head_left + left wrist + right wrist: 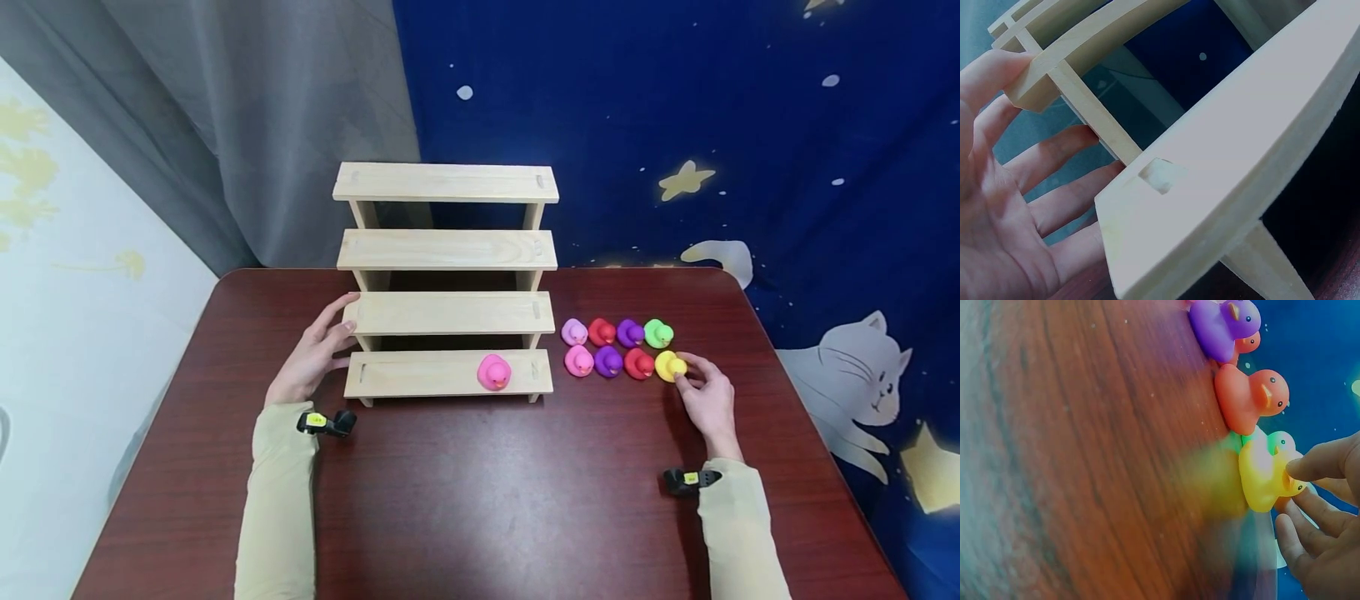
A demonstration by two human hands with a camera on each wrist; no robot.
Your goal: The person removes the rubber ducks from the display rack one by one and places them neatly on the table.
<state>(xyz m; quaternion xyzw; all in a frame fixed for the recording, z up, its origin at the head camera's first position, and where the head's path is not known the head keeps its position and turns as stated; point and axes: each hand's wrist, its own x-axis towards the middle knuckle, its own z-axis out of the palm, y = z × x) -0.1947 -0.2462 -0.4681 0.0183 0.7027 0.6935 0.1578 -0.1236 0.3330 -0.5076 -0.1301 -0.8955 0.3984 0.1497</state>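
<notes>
My left hand (309,362) holds the left end of a four-step wooden shelf rack (450,314), thumb and forefinger at the end of the second board from the bottom. In the left wrist view, the other fingers (1060,156) lie along the rack's side. To the right of the rack, my right hand (711,404) pinches a yellow rubber duck (667,367) at its head; the duck is at the right end of the front row. A red duck (1247,400) sits beside it, and a green duck (657,333) behind it. On the bottom board sits a bright pink duck (493,372).
Left of the yellow duck, the front row has a red, a purple (608,361) and a pink duck (579,361). Behind stand another purple (630,332), red (602,331) and pink duck (573,332). A dark red-brown table (480,500) carries everything; curtains (600,125) hang behind.
</notes>
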